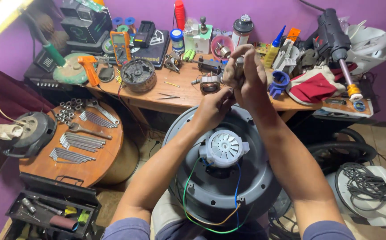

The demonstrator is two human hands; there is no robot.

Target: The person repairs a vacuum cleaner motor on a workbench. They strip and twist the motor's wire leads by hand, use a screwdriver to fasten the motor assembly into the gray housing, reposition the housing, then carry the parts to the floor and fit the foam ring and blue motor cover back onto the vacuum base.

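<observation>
A round grey machine housing (210, 195) rests on my lap, with a white fan motor (224, 148) mounted at its centre. Green, blue and yellow wires (188, 204) loop from the motor across the grey disc. My right hand (246, 75) is raised above the housing's far rim, closed around a small grey metal part (238, 61). My left hand (215, 106) sits just below and to the left of it, fingers curled against the right hand's wrist area. What the left fingers pinch is hidden.
A wooden workbench (179, 95) behind holds a multimeter (120, 46), an orange tool (89, 69), a motor stator (209, 83), bottles and a drill (333, 38). A round wooden table (108, 155) at left carries several wrenches and sockets. An open toolbox (51, 213) sits lower left; a coiled cable (370, 182) right.
</observation>
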